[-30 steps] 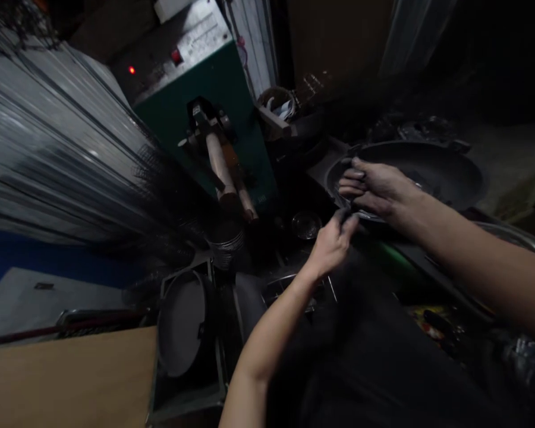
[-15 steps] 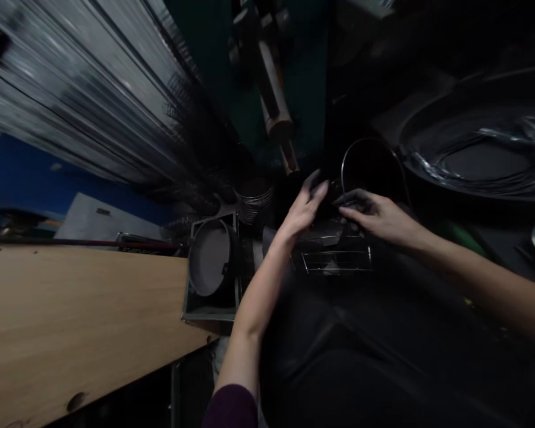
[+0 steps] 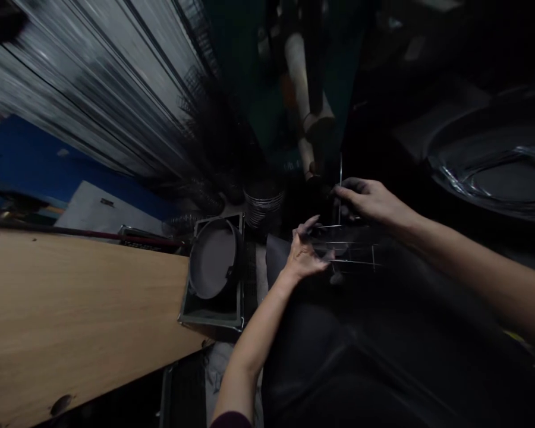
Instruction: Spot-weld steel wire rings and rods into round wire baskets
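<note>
A small wire frame (image 3: pixel 352 249) of thin bright rods rests on my dark lap in the middle of the view. My left hand (image 3: pixel 305 252) lies against its left side with the fingers curled round the wires. My right hand (image 3: pixel 368 199) is above the frame, its fingers pinched on a thin upright metal rod (image 3: pixel 340 178) that rises from the frame. It is very dark here, so the finer detail of the frame is lost.
A wooden board (image 3: pixel 71 315) fills the lower left. Beside it is a square metal box (image 3: pixel 214 279) holding a round grey pan. A large dark round pan (image 3: pixel 494 166) with bright wire lies at the right. Bundled metal rods (image 3: pixel 93 101) slope across the upper left, next to a green machine (image 3: pixel 267 89).
My left hand has dropped from above the frame onto its left side. My right hand has risen and now pinches the upright rod. The dark round ring seen by my hands is gone.
</note>
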Demonstrator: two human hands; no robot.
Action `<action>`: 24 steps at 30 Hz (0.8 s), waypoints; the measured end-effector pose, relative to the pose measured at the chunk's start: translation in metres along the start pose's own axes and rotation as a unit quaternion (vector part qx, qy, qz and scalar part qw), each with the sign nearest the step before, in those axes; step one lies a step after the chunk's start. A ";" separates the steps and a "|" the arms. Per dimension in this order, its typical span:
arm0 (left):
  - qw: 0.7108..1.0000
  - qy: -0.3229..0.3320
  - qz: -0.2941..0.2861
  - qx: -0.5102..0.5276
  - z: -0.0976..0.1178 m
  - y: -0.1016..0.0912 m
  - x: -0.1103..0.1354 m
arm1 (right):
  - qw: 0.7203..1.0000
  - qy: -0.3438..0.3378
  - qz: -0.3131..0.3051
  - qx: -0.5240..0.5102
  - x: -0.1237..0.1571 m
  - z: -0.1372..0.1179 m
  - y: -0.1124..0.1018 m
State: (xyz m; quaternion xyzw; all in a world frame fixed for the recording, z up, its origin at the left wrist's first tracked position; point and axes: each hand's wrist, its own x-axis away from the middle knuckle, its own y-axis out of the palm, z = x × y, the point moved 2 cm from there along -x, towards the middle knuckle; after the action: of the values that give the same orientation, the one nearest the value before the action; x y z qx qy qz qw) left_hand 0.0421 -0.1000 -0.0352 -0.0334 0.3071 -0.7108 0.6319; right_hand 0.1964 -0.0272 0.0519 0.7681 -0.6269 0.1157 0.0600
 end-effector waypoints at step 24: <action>0.994 0.084 0.060 0.028 0.008 -0.035 -0.090 | 0.999 -0.001 0.009 -0.039 -0.069 -0.043 -0.001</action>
State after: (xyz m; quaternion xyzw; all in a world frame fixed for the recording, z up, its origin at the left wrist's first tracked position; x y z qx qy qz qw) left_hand 0.0333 -0.0203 0.0188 0.0628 0.3403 -0.6806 0.6457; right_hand 0.1799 0.0489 0.0755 0.7597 -0.6378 0.0911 0.0884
